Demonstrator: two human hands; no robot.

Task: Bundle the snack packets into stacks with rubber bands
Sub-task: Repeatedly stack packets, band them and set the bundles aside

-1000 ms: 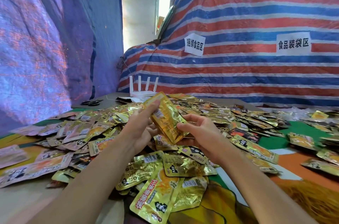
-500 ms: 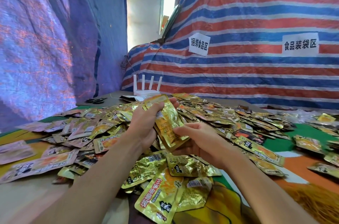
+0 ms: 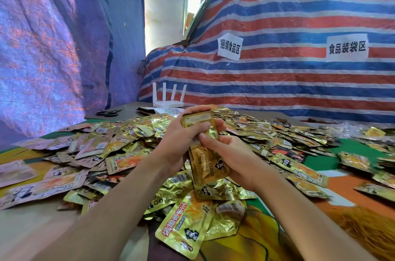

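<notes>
While loose snack packets (image 3: 132, 158) lie heaped across the surface (image 3: 25, 224), both grips hold a small gold stack (image 3: 206, 164) above the heap.

The left grip (image 3: 181, 141) is curled round the upper end of the stack, its fingers wrapped over the top edge, and the right grip (image 3: 233, 158) is closed on the lower part with the thumb pressed to the front face and the fingers behind. The stack stands nearly upright between them, near the middle of the surface and clear of the packets beneath. Past the heap, a white router (image 3: 168, 100) with four aerials stands at the far edge, and black scissors (image 3: 108, 113) lie to its left. A striped tarp (image 3: 277, 85) bearing two paper signs (image 3: 229, 46) hangs behind, and a blue tarp (image 3: 42, 46) hangs on the left.
</notes>
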